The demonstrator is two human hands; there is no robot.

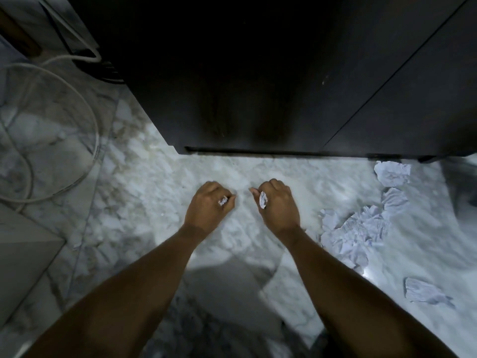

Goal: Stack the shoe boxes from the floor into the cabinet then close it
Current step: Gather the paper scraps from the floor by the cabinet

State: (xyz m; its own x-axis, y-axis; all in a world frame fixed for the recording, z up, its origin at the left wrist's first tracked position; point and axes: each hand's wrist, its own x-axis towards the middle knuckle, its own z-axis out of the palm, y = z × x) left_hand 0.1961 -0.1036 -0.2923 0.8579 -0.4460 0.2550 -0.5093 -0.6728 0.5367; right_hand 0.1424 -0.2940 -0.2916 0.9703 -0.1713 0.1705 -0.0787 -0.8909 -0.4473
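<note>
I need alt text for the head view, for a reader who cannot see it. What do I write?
The left hand holds a small paper wad and the right hand holds another, over a marble floor. A dark cabinet stands just ahead; more crumpled paper lies at the right, and a white cable loops at the left.

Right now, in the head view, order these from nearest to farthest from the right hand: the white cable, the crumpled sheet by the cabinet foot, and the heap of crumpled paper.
Measured from the right hand:
1. The heap of crumpled paper, on the floor just to its right.
2. The crumpled sheet, farther right, at the foot of the cabinet.
3. The white cable, far to the left, beyond the left hand.
</note>
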